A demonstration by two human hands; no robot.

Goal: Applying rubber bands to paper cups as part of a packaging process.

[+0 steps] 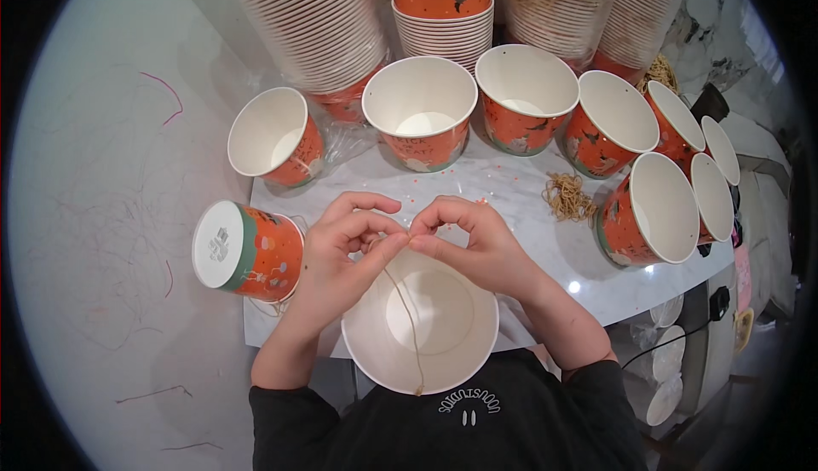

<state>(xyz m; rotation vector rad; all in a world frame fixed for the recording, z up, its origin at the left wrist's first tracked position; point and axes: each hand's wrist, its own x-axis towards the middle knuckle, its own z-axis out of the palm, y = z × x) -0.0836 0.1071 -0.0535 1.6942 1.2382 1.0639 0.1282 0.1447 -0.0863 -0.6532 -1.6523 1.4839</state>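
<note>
A white-lined paper bucket [452, 335] sits right in front of me, its mouth facing up. A thin tan string [407, 302] runs from its near rim across the opening up to my fingers. My left hand [354, 241] pinches the string between thumb and fingertips above the far rim. Meeting it there, my right hand [464, 237] also pinches the string with thumb and forefinger. The fingertips of both hands touch, so the string's end is mostly hidden between them. Left of my left hand an upside-down orange and green bucket [264, 254] leans, with string at its rim.
A bundle of tan strings [569, 197] lies on the white marbled table [511, 215]. Several orange paper buckets [422, 117] stand along the back and right. Tall stacks of nested buckets [311, 28] rise behind them. A scribbled wall [128, 215] borders the left.
</note>
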